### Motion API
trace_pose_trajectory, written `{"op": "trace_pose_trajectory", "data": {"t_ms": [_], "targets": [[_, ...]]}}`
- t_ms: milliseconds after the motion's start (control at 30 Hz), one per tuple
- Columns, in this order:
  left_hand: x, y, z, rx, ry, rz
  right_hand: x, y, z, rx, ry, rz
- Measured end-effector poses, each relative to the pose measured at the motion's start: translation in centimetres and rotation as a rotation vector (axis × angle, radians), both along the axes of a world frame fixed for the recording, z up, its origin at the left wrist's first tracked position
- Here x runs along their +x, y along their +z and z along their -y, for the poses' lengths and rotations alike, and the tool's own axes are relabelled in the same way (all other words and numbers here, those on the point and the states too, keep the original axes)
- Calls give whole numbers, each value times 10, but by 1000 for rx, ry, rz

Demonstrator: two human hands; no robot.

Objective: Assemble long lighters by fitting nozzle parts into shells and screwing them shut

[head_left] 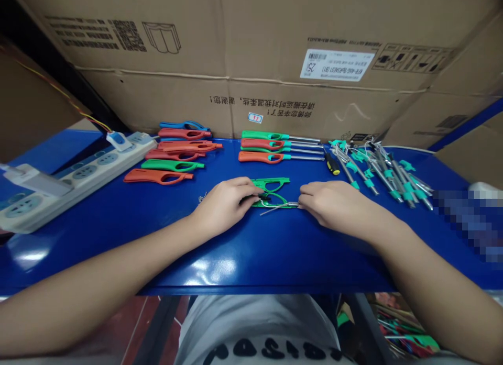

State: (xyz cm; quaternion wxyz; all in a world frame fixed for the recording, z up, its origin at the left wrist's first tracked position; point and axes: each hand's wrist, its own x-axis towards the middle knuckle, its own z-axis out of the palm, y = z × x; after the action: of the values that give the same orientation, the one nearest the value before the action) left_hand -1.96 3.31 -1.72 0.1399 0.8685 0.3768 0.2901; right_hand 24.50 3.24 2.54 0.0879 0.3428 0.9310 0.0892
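A green lighter casing [280,184] lies in two opened halves at the middle of the blue table. My left hand [232,201] is closed at its left end, fingertips pinching a small black part [265,197] with thin wires over the nearer half. My right hand [320,200] is closed around a metal lighter tube [293,203], whose left end shows beside the casing; the rest is hidden under the fingers. Behind the hands lie several assembled long-necked lighters [262,143] in green, red and orange.
Several coloured handle casings [173,165] lie at left, near a white power strip [82,174]. A black and yellow screwdriver [332,165] and a pile of metal tubes with teal collars [387,171] are at right. A cardboard wall [188,87] stands behind.
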Motion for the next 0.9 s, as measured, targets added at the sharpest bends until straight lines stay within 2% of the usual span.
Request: {"op": "trace_pose_trajectory", "data": {"t_ms": [400,667,900], "targets": [[-1,-1,0,-26,-2,-18,7,4,-2,-118,-79,-33],[0,0,-1,23,8,-30,-9,9,4,-144,-101,80],[-1,-1,-2,23,14,-62,-13,7,5,-148,-127,72]]}}
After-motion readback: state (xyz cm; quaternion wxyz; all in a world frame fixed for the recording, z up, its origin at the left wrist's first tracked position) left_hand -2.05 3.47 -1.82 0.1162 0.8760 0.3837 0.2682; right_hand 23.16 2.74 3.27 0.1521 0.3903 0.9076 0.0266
